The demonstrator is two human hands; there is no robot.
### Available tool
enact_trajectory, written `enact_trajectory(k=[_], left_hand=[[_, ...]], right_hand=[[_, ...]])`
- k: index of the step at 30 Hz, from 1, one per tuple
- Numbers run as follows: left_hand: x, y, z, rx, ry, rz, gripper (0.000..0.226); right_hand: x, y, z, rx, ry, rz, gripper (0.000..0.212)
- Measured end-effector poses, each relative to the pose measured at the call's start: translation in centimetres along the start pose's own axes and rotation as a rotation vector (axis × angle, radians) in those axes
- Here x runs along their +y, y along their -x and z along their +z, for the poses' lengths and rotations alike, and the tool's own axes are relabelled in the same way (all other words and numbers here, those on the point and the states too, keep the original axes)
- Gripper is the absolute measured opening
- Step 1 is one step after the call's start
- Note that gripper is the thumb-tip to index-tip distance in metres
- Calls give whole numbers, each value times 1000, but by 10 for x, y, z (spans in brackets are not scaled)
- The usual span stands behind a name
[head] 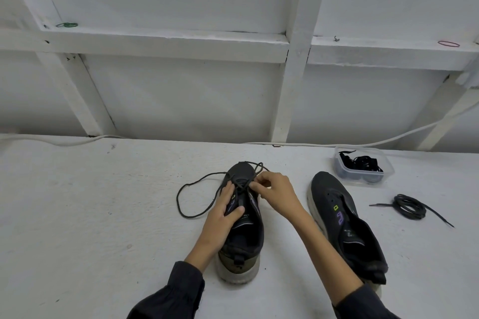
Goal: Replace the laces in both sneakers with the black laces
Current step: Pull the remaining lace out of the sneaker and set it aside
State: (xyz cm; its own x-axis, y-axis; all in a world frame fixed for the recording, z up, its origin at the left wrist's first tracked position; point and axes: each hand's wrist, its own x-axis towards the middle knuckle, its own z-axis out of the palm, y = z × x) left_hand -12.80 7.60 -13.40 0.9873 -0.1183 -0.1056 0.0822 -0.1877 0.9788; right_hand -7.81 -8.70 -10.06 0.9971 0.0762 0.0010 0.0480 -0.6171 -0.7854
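Sneaker (242,220) lengthwise, toe away; left hand (223,211) gripping tongue, right hand (276,193) pinching lace (197,189).

- A plain workroom or makeshift work bay is suggested, more than a furnished home room.
- The wall (181,90) is made of flat white panels held in a bare painted timber frame (295,59), with upright, level and slanted members left exposed.
- The table (77,215) is coated in rough, speckled white paint and is set against that wall.
- A white cable (404,137) is run loosely along the back edge of the table and up to the right.
- Rubber bands (67,25) are left on the frame's ledge.
- Spare laces are kept in a clear tub (364,166) on the table.
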Motion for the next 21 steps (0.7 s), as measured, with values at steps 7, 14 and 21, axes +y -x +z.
enact_trajectory(k=[7, 14, 21], left_hand=[[1, 1, 0, -2, 4, -5, 63], [2, 2, -1, -6, 11, -14, 64], [3, 2, -1, -9, 2, -23, 64]], right_hand=[[2, 3, -4, -33, 51, -22, 16], [1, 2, -4, 36, -207, 78, 10], [4, -5, -9, -49, -130, 69, 12]])
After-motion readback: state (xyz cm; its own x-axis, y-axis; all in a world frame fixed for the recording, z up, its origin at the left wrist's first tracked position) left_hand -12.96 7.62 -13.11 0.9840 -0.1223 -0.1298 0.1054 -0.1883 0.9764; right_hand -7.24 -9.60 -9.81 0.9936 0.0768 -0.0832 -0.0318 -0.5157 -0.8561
